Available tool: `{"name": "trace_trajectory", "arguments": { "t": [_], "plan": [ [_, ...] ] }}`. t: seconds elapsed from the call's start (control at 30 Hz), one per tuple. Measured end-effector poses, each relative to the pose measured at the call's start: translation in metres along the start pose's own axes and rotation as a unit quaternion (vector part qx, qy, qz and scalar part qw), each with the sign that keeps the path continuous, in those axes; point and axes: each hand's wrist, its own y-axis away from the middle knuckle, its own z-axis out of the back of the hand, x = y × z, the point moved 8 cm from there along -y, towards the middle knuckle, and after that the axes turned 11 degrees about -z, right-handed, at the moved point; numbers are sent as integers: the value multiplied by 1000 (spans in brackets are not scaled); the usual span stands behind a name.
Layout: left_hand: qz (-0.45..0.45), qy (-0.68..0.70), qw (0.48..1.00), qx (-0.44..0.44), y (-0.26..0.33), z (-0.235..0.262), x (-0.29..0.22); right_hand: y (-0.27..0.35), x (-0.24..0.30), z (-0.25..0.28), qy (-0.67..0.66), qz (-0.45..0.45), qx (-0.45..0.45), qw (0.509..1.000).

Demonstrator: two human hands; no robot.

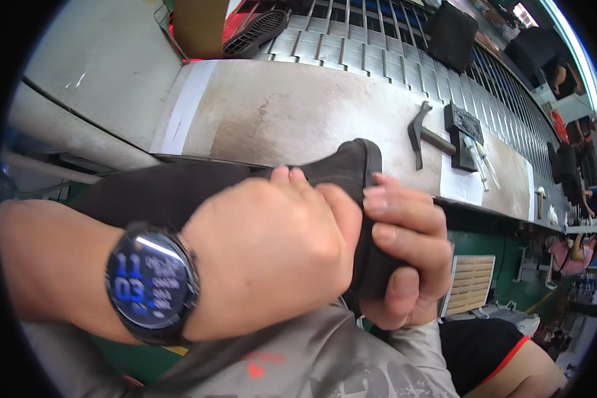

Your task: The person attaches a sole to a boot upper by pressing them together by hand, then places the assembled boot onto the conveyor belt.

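A black boot (341,162) lies across my front, at the near edge of the worktable, its long dark shaft reaching off to the left. My left hand (272,239), with a round black watch (152,285) on its wrist, is closed against the boot near the sole; most of its fingers are hidden behind the hand. From the right side, the curled fingers of my right hand (408,249) press on the boot's black sole (373,205). The part of the boot under both hands is covered.
On the pale worktable (298,106) rest a hammer (421,136), a dark block (463,123) and white pen-like tools (476,159). Beyond runs a slatted metal conveyor (331,40) carrying a shoe sole (255,33) and a black piece (452,33). People stand far right.
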Motion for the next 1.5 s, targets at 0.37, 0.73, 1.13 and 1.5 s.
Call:
{"name": "trace_trajectory", "arguments": {
  "t": [0.37,0.73,1.13,1.5],
  "plan": [
    [89,-13,968,-234,-10,-150,75,30,-161,-15,293,-107,9,950],
    [133,271,925,-230,21,-174,67,59,-146,-24,153,-267,111,945],
    [279,208,858,-377,19,-199,60,-66,-158,-11,475,65,334,811],
    [289,179,858,-386,18,-206,65,-75,-180,-13,312,6,310,898]
  ]
}}
